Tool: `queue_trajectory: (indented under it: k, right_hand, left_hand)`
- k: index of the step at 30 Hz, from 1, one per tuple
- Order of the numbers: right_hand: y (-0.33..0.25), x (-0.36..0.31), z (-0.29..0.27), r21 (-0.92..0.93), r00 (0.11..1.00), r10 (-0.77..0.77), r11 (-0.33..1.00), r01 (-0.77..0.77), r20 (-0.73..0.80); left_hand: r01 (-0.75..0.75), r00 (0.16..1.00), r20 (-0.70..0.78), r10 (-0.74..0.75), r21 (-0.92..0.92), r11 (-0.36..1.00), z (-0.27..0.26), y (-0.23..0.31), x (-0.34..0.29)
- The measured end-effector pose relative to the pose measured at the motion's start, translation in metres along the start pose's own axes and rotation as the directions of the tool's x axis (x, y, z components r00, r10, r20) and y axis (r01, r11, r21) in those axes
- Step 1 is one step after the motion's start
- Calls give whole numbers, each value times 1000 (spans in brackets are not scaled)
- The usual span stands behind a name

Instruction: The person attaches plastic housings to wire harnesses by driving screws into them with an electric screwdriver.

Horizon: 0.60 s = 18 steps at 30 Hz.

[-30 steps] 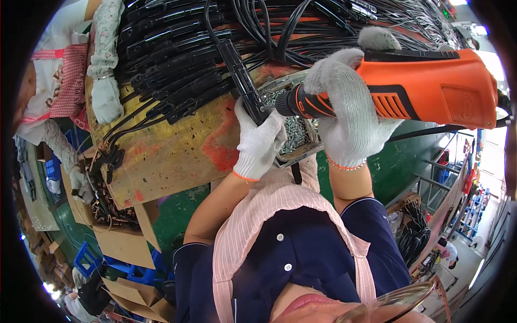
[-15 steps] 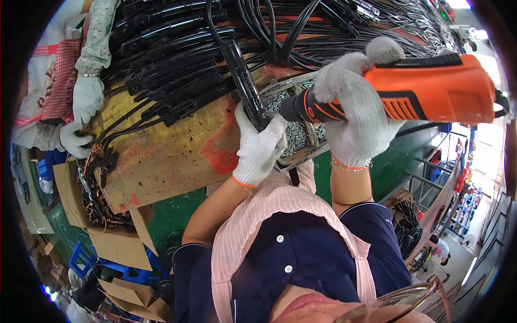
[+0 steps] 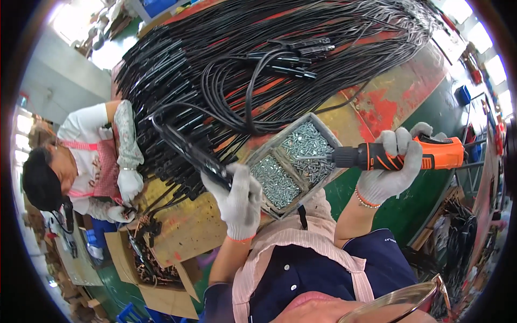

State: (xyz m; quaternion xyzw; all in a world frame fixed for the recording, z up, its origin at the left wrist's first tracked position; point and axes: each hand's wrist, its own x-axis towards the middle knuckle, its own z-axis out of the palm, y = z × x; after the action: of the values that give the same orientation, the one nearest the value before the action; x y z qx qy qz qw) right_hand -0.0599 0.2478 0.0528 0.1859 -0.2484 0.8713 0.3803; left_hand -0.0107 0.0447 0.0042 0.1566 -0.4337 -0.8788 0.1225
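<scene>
My left hand (image 3: 237, 203), in a white knit glove, is closed around the lower end of a long black plastic handle (image 3: 195, 154). A black cable loops away from the handle's far end. My gloved right hand (image 3: 392, 175) grips an orange and black electric screwdriver (image 3: 439, 153), which points left. Its thin bit (image 3: 316, 158) reaches over the small silver screws (image 3: 307, 142) in a worn two-part box (image 3: 326, 130); whether a screw sits on the tip is too small to tell. The box stands between my hands at the table's near edge.
Black cables (image 3: 344, 70) and rows of black handles (image 3: 161, 81) cover much of the table (image 3: 175, 229). At the left, a co-worker's gloved hands (image 3: 128, 185) work near the table edge. An open cardboard box (image 3: 164, 301) with copper-coloured parts stands below the table's left end.
The screwdriver's tip has left the handle's end and moved over the screws. My left hand has moved left with the handle, away from the screwdriver. The whole view has shifted too.
</scene>
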Motion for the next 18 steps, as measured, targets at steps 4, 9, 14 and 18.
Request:
queue_trajectory:
  k: [4,9,14,18]
  right_hand:
    - [-16,6,-34,-157,981,-39,988,9,-190]
    - [-24,6,-44,-305,936,122,925,-228,-329]
    - [7,-6,-30,-646,904,289,633,-426,-314]
    - [50,-21,-62,-895,806,590,330,-302,-54]
  left_hand:
    - [-77,965,248,80,-22,997,103,12,49]
    - [-267,793,588,-159,570,777,179,-13,150]
    - [-618,673,738,50,524,586,123,-76,162]
    - [-716,657,699,282,460,526,72,-56,108]
